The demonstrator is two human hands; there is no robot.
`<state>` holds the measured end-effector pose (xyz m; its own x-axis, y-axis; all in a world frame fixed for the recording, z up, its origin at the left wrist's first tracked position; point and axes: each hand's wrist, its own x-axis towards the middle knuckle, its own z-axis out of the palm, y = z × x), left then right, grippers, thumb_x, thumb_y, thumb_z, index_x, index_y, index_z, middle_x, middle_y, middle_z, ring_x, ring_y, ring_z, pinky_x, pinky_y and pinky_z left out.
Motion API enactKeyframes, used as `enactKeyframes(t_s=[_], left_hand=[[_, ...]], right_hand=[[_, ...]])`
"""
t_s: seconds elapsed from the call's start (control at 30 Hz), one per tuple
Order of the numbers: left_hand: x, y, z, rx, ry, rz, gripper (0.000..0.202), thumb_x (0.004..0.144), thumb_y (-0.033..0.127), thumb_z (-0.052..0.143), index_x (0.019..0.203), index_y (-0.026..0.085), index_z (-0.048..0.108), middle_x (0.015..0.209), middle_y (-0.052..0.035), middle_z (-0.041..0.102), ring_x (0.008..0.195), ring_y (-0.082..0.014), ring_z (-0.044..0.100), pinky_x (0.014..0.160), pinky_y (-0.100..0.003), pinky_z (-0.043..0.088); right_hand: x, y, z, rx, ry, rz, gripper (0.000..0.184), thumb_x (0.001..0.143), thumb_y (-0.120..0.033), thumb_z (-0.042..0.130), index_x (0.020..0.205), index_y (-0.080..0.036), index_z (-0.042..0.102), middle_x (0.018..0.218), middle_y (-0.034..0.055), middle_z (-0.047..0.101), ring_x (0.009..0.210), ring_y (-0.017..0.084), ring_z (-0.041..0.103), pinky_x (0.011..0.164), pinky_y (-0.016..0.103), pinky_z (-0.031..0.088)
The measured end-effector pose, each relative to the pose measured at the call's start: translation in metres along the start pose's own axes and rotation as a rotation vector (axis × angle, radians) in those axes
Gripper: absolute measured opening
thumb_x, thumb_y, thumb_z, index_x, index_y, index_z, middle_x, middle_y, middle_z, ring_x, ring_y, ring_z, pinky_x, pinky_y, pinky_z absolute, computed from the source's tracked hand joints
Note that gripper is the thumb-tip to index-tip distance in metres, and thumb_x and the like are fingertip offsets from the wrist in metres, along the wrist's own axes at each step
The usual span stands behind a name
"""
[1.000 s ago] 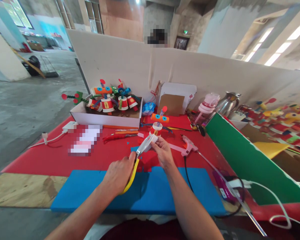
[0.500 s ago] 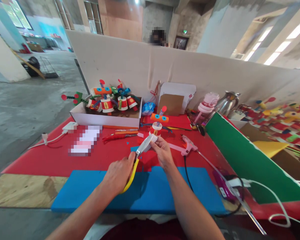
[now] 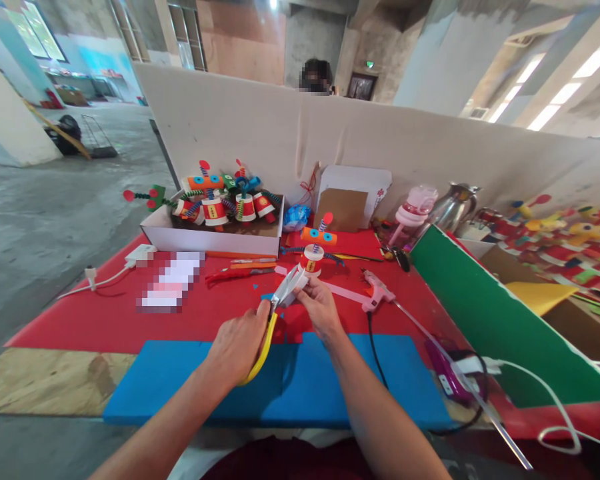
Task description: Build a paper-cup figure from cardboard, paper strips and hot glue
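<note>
My left hand [image 3: 237, 340] is closed round the yellow-handled scissors [image 3: 264, 353], whose silver blades point up and away. Between the blades lies a small pale piece of paper [image 3: 296, 291], pinched at its right end by the fingers of my right hand [image 3: 323, 310]. How far the blades cut into it I cannot tell. Just beyond stands a paper-cup figure [image 3: 311, 261] with an orange head and coiled arms. A pale pink strip [image 3: 350, 294] runs from behind my right hand towards the pink glue gun [image 3: 379, 291].
A white box [image 3: 210, 242] of similar figures stands at the back left. Red-handled pliers [image 3: 237, 274] lie before it. A blue board [image 3: 180, 380] lines the front edge. On the right are a green panel [image 3: 500, 327], a power strip [image 3: 450, 373] and cables.
The scissor blades and the paper have shifted slightly left and tilted. My right hand has moved a little left and down; more of the cup figure shows.
</note>
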<state>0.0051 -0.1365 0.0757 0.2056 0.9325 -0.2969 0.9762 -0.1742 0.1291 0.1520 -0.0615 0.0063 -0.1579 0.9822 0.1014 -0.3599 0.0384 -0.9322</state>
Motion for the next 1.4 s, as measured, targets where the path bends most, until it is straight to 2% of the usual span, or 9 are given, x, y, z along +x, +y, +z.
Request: enactKeyframes(t_s=[0.2,0.73,1.0,1.13,1.27,1.4], left_hand=[[0.002,0.0,0.003,-0.006,0.009,0.002,0.028,0.089,0.01,0.033,0.115,0.016,0.038,0.091,-0.0106,0.067,0.084,-0.0297,0.069,0.067,-0.037,0.051],[0.0,-0.002,0.008,-0.03,-0.015,0.0,0.031,0.088,0.014,0.036,0.119,0.018,0.036,0.085,-0.0104,0.068,0.085,-0.0285,0.07,0.067,-0.033,0.049],[-0.002,-0.002,0.008,-0.15,-0.025,-0.023,0.033,0.088,0.016,0.04,0.12,0.019,0.036,0.08,-0.0074,0.069,0.079,-0.0256,0.069,0.06,-0.027,0.041],[-0.007,-0.016,0.007,-0.14,0.028,-0.107,0.037,0.086,0.017,0.043,0.122,0.021,0.037,0.079,-0.0054,0.07,0.076,-0.0231,0.069,0.057,-0.025,0.038],[-0.015,-0.044,0.011,-0.003,0.105,-0.279,0.03,0.092,0.028,0.034,0.119,0.021,0.044,0.082,-0.0106,0.071,0.079,-0.0292,0.07,0.057,-0.029,0.042],[-0.018,-0.07,0.023,0.058,0.092,-0.353,0.033,0.093,0.03,0.03,0.114,0.02,0.052,0.091,-0.0173,0.072,0.081,-0.034,0.07,0.057,-0.034,0.046]], right_hand=[[0.0,-0.002,0.001,0.003,-0.004,-0.008,0.027,0.067,-0.036,0.076,0.085,-0.02,0.064,0.072,-0.0005,0.071,0.058,0.017,0.066,0.059,0.03,0.056],[-0.001,-0.004,0.003,-0.008,-0.023,-0.006,0.031,0.067,-0.041,0.077,0.087,-0.021,0.063,0.065,-0.0017,0.07,0.052,0.017,0.065,0.056,0.03,0.056],[-0.001,-0.005,0.002,-0.032,-0.037,0.022,0.027,0.069,-0.039,0.075,0.085,-0.021,0.063,0.065,-0.0009,0.07,0.055,0.018,0.066,0.057,0.03,0.055],[0.004,-0.005,-0.006,-0.01,0.037,0.02,0.029,0.07,-0.04,0.072,0.09,-0.022,0.064,0.077,0.0005,0.073,0.067,0.02,0.068,0.062,0.031,0.056],[0.007,-0.003,-0.015,0.01,0.094,0.054,0.03,0.07,-0.041,0.071,0.091,-0.022,0.063,0.076,0.0002,0.072,0.065,0.017,0.067,0.057,0.028,0.054],[0.006,-0.001,-0.017,0.014,0.127,0.058,0.026,0.071,-0.04,0.071,0.087,-0.022,0.06,0.075,-0.0003,0.071,0.063,0.017,0.067,0.056,0.028,0.054]])
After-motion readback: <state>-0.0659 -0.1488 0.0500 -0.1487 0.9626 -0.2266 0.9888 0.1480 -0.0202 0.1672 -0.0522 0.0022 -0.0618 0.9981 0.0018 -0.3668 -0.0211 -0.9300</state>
